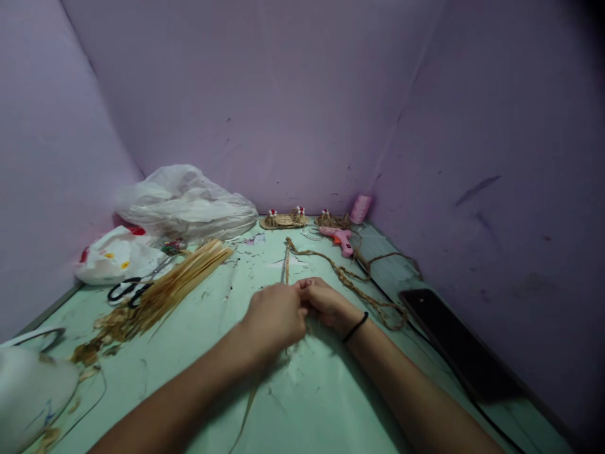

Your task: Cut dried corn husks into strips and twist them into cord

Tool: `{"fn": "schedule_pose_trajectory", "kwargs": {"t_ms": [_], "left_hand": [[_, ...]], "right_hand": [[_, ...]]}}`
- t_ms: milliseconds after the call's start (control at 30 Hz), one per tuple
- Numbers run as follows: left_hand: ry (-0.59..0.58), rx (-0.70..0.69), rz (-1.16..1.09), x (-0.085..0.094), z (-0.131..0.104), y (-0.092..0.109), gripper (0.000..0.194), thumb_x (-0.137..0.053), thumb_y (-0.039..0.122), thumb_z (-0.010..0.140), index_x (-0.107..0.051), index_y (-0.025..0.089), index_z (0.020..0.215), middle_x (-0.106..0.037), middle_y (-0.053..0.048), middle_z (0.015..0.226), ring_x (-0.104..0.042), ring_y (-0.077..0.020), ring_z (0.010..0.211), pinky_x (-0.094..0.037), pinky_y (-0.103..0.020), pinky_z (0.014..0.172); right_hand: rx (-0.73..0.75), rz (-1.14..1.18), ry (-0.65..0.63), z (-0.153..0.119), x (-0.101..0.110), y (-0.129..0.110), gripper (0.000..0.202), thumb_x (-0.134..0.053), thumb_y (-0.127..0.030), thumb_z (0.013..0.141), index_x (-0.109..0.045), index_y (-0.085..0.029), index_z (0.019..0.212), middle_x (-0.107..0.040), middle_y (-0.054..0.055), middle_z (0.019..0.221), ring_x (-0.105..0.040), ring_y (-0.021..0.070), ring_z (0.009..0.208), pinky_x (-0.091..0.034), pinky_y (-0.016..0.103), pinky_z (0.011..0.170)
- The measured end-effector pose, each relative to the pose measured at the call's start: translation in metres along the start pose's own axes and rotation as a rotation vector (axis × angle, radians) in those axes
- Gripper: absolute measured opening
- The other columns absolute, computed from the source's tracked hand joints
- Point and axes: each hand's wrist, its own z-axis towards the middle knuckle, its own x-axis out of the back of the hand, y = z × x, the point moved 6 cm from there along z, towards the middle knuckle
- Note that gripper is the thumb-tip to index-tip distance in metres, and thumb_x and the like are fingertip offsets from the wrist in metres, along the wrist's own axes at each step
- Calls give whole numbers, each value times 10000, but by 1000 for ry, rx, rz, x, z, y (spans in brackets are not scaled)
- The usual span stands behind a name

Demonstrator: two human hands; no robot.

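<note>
My left hand (278, 317) and my right hand (326, 302) meet over the middle of the pale green table (189, 384), fingers closed around a thin strand of fibre. The taut upper part of the strand (287, 266) runs from my hands to a knotted end away from me. From that knot a brown braided cord (350, 279) curves off to the right, past my right hand. Below my left hand a loose fibre tail (249, 403) hangs toward me. My fingers hide the spot where they pinch the strand.
Left: dried fibre bundle (174, 287), black-handled scissors (127, 290), plastic bag (189, 202), white-and-red bag (118, 255). At the back: woven pieces (283, 221), pink glue gun (343, 239), pink thread spool (361, 209). A dark phone-like slab (458, 343) and black cable lie right.
</note>
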Motion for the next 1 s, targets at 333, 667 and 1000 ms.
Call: {"fn": "schedule_pose_trajectory", "kwargs": {"t_ms": [333, 667, 1000], "left_hand": [[-292, 329, -768, -18, 31, -44, 148, -607, 182, 657, -592, 71, 561, -555, -37, 456, -487, -80, 364, -362, -184, 372], [-202, 329, -555, -14, 30, -45, 193, -562, 107, 629, -526, 115, 439, -361, 46, 240, -247, -35, 213, -143, -168, 277], [-329, 139, -542, -18, 32, -44, 123, -584, 213, 636, -624, 97, 634, -450, 59, 345, -265, -27, 237, -146, -174, 281]], "right_hand": [[59, 21, -95, -4, 0, -7, 52, -584, -78, 555, -566, -122, 577, -545, -35, 464, -396, 35, 370, -282, 170, 401], [262, -286, -30, 8, 3, -10, 123, -557, -10, 530, -555, -132, 544, -567, -39, 462, -468, 56, 437, -330, 169, 456], [184, -159, -132, 0, 5, -12, 96, -622, -77, 504, -574, -114, 578, -600, -7, 501, -491, 63, 464, -338, 177, 485]]}}
